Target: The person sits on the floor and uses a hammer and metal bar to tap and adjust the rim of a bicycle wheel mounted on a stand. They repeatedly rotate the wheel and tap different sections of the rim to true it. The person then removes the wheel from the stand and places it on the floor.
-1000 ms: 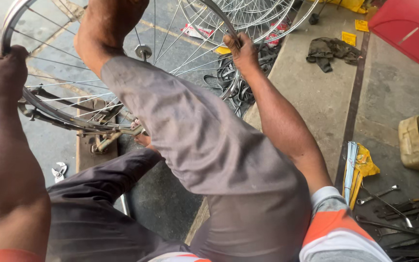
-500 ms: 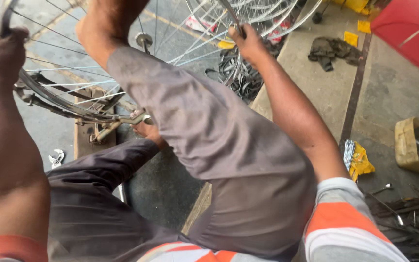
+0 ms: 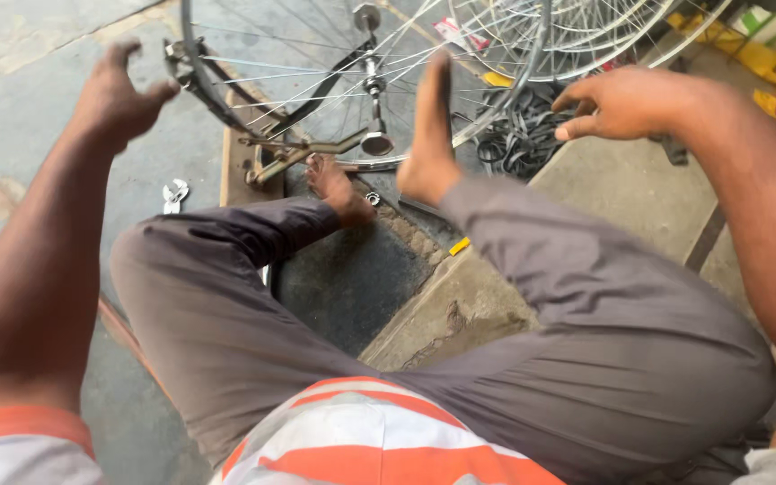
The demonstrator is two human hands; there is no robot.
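- left hand (image 3: 121, 97) and right hand (image 3: 623, 101) have both let go of the wheel rim (image 3: 198, 76); fingers spread, holding nothing.
- the spoked wheel now stands far centre, braced by the right foot (image 3: 430, 148), above the concrete floor (image 3: 11, 126).

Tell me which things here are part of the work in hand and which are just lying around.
Part of the work:
left hand, open, near the wheel
right hand, open, near the wheel
bicycle wheel with spokes
metal stand under the wheel
right foot against the rim

Lying about:
black rubber tubes
spare rims behind
small metal part on the floor
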